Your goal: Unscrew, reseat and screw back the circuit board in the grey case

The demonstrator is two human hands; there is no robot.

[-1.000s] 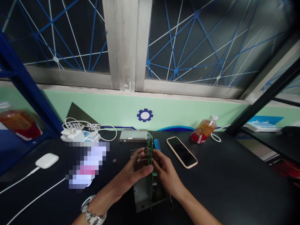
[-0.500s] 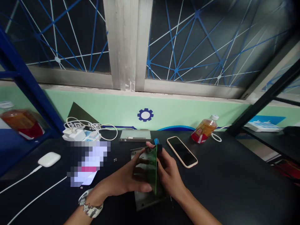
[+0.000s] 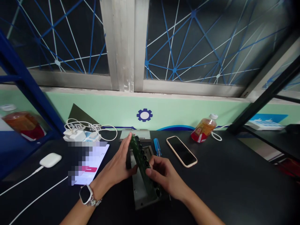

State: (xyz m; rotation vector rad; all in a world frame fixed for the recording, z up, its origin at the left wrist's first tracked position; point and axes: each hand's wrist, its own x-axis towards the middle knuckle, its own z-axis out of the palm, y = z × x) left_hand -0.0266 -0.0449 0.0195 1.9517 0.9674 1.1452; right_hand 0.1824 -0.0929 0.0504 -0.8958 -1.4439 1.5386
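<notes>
A green circuit board [image 3: 144, 170] with a row of black parts along one edge is held tilted between my hands. My left hand [image 3: 119, 165], a watch on its wrist, supports the board's left side with its fingertips at the far end. My right hand [image 3: 165, 175] pinches the black parts at the right edge. Beneath the board, a grey metal plate or casing [image 3: 140, 200] lies on the black table, partly covered. A blue-handled screwdriver [image 3: 157, 147] lies just beyond my right hand.
A phone in a light case [image 3: 182, 151] lies to the right, with a drink bottle [image 3: 203, 128] behind it. On the left are a lit phone [image 3: 93, 165], a white case [image 3: 50, 160] and a power strip with cables [image 3: 82, 135]. Another metal piece [image 3: 136, 134] sits at the back.
The board has turned from nearly edge-on to a leftward tilt, showing its row of black parts. My left wrist has rotated, bringing the watch face into view. The screwdriver is more visible.
</notes>
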